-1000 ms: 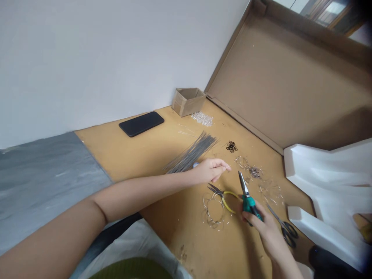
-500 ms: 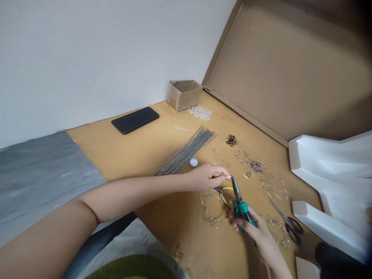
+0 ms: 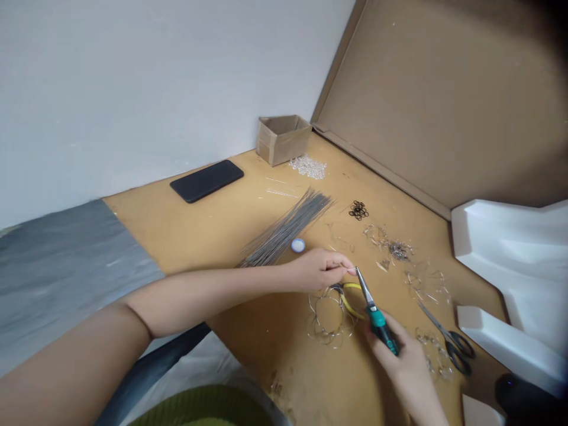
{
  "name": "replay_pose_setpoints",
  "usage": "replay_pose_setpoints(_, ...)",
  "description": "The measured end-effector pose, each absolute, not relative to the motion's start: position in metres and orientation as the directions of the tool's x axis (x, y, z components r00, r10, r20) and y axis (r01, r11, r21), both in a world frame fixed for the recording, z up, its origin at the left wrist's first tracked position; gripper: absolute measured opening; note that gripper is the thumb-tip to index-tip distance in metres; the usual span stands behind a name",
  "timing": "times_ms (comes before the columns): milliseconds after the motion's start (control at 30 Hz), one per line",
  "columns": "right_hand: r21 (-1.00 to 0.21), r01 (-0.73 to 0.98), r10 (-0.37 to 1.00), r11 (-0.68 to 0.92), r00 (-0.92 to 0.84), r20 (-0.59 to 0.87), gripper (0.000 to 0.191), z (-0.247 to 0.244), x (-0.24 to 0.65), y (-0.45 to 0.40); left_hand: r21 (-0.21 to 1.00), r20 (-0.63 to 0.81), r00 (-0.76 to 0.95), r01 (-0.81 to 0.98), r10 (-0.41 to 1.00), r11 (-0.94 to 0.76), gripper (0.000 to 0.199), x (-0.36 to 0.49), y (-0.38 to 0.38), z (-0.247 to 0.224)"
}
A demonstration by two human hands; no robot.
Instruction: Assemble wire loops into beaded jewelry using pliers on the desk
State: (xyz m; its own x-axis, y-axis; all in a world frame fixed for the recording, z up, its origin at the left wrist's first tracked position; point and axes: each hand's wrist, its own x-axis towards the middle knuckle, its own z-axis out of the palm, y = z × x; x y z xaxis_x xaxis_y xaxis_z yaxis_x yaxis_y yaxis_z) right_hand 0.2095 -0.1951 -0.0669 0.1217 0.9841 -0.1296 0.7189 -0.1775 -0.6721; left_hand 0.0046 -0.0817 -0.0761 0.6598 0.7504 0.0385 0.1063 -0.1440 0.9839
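Note:
My left hand [image 3: 328, 269] pinches a thin piece of wire [image 3: 350, 269] between thumb and fingers. The tip of the needle-nose pliers [image 3: 364, 290] meets the wire's end just beyond those fingertips. Wrapped round the green and black handles of the pliers is my right hand [image 3: 402, 355]. Below the left hand lie several loops of silvery wire [image 3: 329, 331] and a yellow-handled tool [image 3: 348, 302], partly covered. A small round blue-rimmed lid or tub [image 3: 297, 245] sits behind my left wrist. Beside it lies a bundle of straight grey wires [image 3: 290, 228], its near end hidden by my forearm.
A dark phone [image 3: 207, 180] lies near the wall. At the back stands a cardboard box [image 3: 286, 145] beside clear beads [image 3: 308, 167]. Black rings [image 3: 358, 210], small metal parts [image 3: 399, 250] and scissors [image 3: 450, 343] lie to the right, before white foam pieces [image 3: 510, 254].
My right hand has turned the pliers, so the handles now swing further right and look closer together. The left hand stays nearly in place. The view has shifted slightly.

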Motion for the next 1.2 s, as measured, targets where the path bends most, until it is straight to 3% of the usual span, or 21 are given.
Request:
replay_pose_setpoints(300,-0.509,0.809,0.952,-0.294,0.296,-0.08,0.048,-0.071,0.2,-0.201,0.99,-0.003,0.615,0.111,0.789,-0.083,0.028,0.008,-0.085,-0.075)
replay_pose_setpoints(433,-0.618,0.734,0.957,-0.282,0.261,-0.126,0.053,-0.075,0.202,-0.198,0.98,0.009,0.629,0.147,0.778,-0.13,0.027,0.006,-0.086,-0.074)
replay_pose_setpoints(567,-0.748,0.594,0.955,-0.297,0.206,-0.216,0.049,-0.076,0.212,-0.198,0.901,0.213,0.587,0.191,0.781,-0.389,0.022,0.003,-0.085,-0.076)
replay_pose_setpoints(633,-0.777,0.541,0.946,-0.321,0.226,-0.233,0.043,-0.076,0.216,-0.2,0.886,0.266,0.555,0.182,0.788,-0.427,0.021,0.003,-0.083,-0.076)
replay_pose_setpoints(700,-0.804,0.49,0.938,-0.336,0.25,-0.24,0.038,-0.076,0.218,-0.201,0.929,0.25,0.515,0.11,0.82,-0.352,0.017,0.004,-0.08,-0.077)
replay_pose_setpoints(800,-0.873,0.373,0.938,-0.314,0.263,-0.225,0.034,-0.078,0.219,-0.203,0.994,0.063,0.524,-0.106,0.849,-0.008,0.017,0.007,-0.075,-0.077)
replay_pose_setpoints(933,-0.959,0.057,0.928,-0.277,0.274,-0.252,0.034,-0.079,0.208,-0.206,0.879,-0.122,0.608,-0.301,0.784,0.371,0.026,0.009,-0.077,-0.078)
replay_pose_setpoints(1033,-0.966,-0.069,0.937,-0.247,0.239,-0.257,0.031,-0.076,0.191,-0.207,0.82,-0.12,0.659,-0.356,0.742,0.449,0.03,0.013,-0.087,-0.078)
replay_pose_setpoints(1200,-0.952,-0.104,0.945,-0.288,0.128,-0.3,0.031,-0.07,0.169,-0.208,0.873,-0.033,0.646,-0.354,0.763,0.337,0.028,0.019,-0.104,-0.078)
